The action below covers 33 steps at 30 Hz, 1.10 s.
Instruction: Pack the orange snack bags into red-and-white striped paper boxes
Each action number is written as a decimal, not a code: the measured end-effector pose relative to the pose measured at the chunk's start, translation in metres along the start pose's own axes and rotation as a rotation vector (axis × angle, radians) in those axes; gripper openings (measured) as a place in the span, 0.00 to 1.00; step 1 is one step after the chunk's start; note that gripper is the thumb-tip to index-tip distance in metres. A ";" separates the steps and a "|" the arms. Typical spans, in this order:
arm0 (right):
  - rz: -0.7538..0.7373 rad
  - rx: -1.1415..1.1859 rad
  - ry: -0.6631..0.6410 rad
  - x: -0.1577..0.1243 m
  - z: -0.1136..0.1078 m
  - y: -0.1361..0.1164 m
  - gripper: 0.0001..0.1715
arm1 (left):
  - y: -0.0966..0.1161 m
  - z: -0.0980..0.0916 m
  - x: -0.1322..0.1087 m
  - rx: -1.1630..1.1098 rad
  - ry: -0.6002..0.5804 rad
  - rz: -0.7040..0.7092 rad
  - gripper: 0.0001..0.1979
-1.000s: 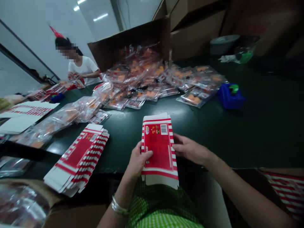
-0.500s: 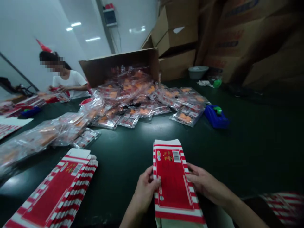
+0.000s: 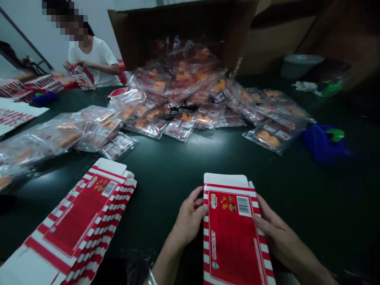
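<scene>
Over dark table (image 3: 169,170), left fingers (image 3: 199,213) and right fingers (image 3: 263,226) clamped on opposite sides of striped carton (image 3: 233,241).

Pale wall (image 3: 99,19) behind glossy dark green tabletop (image 3: 169,178), lighting dim.

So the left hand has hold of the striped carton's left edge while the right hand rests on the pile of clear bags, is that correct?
Not quite: the right hand is not on the pile of clear bags. The head view shows it at the striped carton's right edge, its thumb over the printed face. The left hand is as you say.
</scene>
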State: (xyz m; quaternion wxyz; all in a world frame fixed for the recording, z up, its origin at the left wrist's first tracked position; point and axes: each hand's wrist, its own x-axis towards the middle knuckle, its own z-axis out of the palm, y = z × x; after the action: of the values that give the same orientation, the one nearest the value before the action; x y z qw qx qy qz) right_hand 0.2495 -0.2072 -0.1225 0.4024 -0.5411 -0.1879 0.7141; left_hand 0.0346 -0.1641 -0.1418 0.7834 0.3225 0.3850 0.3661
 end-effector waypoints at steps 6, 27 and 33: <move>-0.078 0.163 -0.058 0.004 0.005 0.009 0.63 | 0.003 0.011 -0.009 0.376 0.131 0.104 0.24; -0.288 -0.369 -0.080 0.030 -0.042 -0.017 0.20 | 0.007 0.016 0.015 0.256 0.256 0.103 0.16; -0.497 -0.562 -0.006 0.043 -0.039 -0.037 0.18 | 0.009 0.010 0.020 0.294 0.261 0.092 0.12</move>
State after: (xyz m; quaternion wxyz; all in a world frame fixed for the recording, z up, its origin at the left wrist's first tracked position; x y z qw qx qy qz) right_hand 0.2955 -0.1574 -0.1364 0.3986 -0.5664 -0.5032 0.5168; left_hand 0.0486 -0.1451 -0.1372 0.6538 0.4007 0.5175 0.3798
